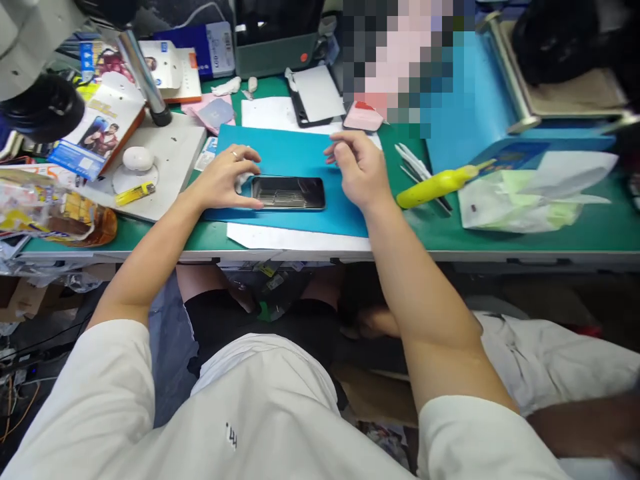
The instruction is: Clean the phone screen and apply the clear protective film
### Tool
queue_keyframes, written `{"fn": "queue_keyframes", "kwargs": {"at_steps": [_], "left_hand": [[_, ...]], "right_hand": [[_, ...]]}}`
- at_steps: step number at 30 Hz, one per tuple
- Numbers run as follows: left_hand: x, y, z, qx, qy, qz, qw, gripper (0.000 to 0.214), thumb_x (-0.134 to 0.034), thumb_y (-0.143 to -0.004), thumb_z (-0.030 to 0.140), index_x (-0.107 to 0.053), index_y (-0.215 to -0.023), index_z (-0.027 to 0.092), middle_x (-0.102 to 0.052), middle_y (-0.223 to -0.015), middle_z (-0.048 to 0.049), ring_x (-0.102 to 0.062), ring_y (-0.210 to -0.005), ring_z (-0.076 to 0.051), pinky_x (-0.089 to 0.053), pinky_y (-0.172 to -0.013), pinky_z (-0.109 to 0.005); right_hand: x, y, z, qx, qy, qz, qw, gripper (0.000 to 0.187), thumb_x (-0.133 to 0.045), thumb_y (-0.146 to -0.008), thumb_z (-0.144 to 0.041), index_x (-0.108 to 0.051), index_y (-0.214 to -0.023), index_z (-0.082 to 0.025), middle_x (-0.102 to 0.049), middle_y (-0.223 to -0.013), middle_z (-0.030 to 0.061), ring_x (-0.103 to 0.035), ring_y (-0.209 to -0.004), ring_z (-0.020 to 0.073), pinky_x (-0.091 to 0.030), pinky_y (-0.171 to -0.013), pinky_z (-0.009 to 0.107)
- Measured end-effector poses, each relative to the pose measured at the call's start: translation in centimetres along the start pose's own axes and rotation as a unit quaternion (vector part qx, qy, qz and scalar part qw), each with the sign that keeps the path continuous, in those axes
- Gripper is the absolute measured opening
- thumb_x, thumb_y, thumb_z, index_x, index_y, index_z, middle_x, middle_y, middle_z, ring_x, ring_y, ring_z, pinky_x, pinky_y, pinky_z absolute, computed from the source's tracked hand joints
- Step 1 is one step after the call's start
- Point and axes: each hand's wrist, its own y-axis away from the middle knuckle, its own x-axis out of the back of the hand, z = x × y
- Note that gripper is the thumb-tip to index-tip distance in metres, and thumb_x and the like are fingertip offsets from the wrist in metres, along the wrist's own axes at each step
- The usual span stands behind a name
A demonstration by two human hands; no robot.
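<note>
The green worktop (550,233) runs the full width of the space, with a pale strip along its front edge. At the far left a grey microscope (40,100) hangs over it, beside a metal post (143,73) standing on a white base plate (170,160). Against the back sits a dark green box (275,50), and to the right a blue machine (460,113) with a metal roller (505,73) across its top. Crinkled packets (50,207) crowd the left end. Below the worktop it is dim: a cardboard box (20,297) and loose cables (15,393) lie at the left. The light is bright and even, leaving only soft shadows on the green surface.
</note>
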Motion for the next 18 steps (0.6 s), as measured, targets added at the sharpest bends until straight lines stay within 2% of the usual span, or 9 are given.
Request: {"fn": "queue_keyframes", "kwargs": {"at_steps": [3,6,10,14,18], "left_hand": [[0.3,-0.1,0.0,-0.003,-0.004,0.009,1.0,0.091,-0.073,-0.074,0.105,-0.082,-0.118,0.027,-0.072,-0.148,-0.0179,-0.065,-0.138,-0.044,-0.046,-0.125,-0.067],[0.5,-0.2,0.2,0.009,-0.007,0.004,1.0,0.082,-0.07,-0.081,0.101,-0.083,-0.116,0.027,-0.073,-0.148,-0.0156,-0.066,-0.137,-0.043,-0.047,-0.125,-0.064],[0.3,-0.4,0.0,0.041,-0.014,-0.001,0.999,0.073,-0.047,-0.102,0.089,-0.084,-0.111,0.027,-0.073,-0.147,-0.0145,-0.065,-0.14,-0.041,-0.045,-0.129,-0.063],[-0.4,-0.9,-0.3,0.062,0.0,0.029,0.998,0.089,-0.022,-0.109,0.088,-0.085,-0.108,0.025,-0.075,-0.143,-0.0155,-0.067,-0.135,-0.039,-0.049,-0.125,-0.06],[-1.0,-1.0,-0.3,0.076,-0.001,0.051,0.996,0.1,-0.013,-0.109,0.09,-0.086,-0.105,0.023,-0.079,-0.133,-0.0151,-0.07,-0.128,-0.035,-0.052,-0.121,-0.053]], "right_hand": [[0.1,0.1,1.4,0.001,-0.03,-0.01,0.999,0.093,-0.029,-0.101,-0.1,-0.072,-0.144,-0.031,-0.083,-0.117,0.013,-0.083,-0.101,0.0337,-0.067,-0.096,0.058],[0.1,0.4,0.9,0.011,-0.05,-0.05,0.997,0.092,-0.029,-0.1,-0.101,-0.079,-0.13,-0.03,-0.083,-0.118,0.0123,-0.081,-0.11,0.034,-0.065,-0.105,0.057],[0.3,1.0,0.0,0.025,-0.073,-0.069,0.995,0.097,-0.02,-0.099,-0.103,-0.084,-0.117,-0.032,-0.082,-0.112,0.0109,-0.077,-0.115,0.0337,-0.061,-0.11,0.056],[0.2,1.3,0.4,0.029,-0.116,-0.044,0.992,0.11,-0.006,-0.096,-0.104,-0.085,-0.117,-0.031,-0.083,-0.112,0.0109,-0.077,-0.11,0.0326,-0.061,-0.101,0.054],[-0.3,1.2,1.3,0.01,-0.118,-0.026,0.993,0.111,-0.006,-0.094,-0.106,-0.08,-0.133,-0.032,-0.083,-0.115,0.0099,-0.078,-0.108,0.032,-0.061,-0.096,0.052]]}}
